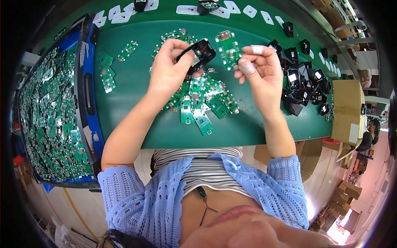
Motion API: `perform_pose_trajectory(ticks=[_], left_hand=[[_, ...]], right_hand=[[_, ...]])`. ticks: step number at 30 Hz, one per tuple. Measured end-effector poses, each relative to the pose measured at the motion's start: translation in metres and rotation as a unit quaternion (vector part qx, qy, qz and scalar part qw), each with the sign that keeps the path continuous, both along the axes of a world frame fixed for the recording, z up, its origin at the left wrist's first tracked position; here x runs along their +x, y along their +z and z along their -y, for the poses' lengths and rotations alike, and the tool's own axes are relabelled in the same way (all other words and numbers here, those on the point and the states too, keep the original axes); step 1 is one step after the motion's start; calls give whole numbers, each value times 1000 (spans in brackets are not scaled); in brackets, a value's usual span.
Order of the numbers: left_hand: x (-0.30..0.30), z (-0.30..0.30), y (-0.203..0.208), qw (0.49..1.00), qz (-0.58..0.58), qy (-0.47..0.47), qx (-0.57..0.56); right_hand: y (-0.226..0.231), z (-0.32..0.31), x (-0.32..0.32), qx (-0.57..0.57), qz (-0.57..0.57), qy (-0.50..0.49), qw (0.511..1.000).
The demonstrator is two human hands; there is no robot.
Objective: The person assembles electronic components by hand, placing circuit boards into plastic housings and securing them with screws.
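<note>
Between the thumb and fingers of my left hand (169,68) is a black plastic housing (205,55), tilted with its hollow side showing; thin red wire is visible inside. My right hand (262,72) pinches a green circuit board (228,48) at its lower edge, upright, with a metal connector at the top. The board is just right of the housing and apart from it. Below both hands, a loose pile of green circuit boards (203,122) lies on the green table (128,115). Part of the pile is hidden behind my left hand and the housing.
A blue-and-black crate (89,89) full of circuit boards stands at the left. Several black housings with wires (306,84) are heaped at the right, near a cardboard box (346,103). White plastic pieces (121,17) lie along the far side. A few loose boards (127,51) sit beside the crate.
</note>
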State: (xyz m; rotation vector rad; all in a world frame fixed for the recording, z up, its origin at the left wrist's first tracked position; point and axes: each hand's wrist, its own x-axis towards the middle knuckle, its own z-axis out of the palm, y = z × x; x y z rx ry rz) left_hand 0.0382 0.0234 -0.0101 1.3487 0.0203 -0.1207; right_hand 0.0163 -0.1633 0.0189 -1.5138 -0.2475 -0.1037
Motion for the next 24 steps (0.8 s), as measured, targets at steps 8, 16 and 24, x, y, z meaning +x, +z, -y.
perform_pose_trajectory(ticks=[8,16,24], left_hand=[[-6,7,4,999,35,4,-18],[-9,3,11,998,30,-30,-46],[-14,5,10,1000,17,-17,0]], right_hand=[[9,-19,7,11,-33,50,998],[2,-16,6,-35,-77,41,996],[-3,-16,1,-119,-85,36,989]])
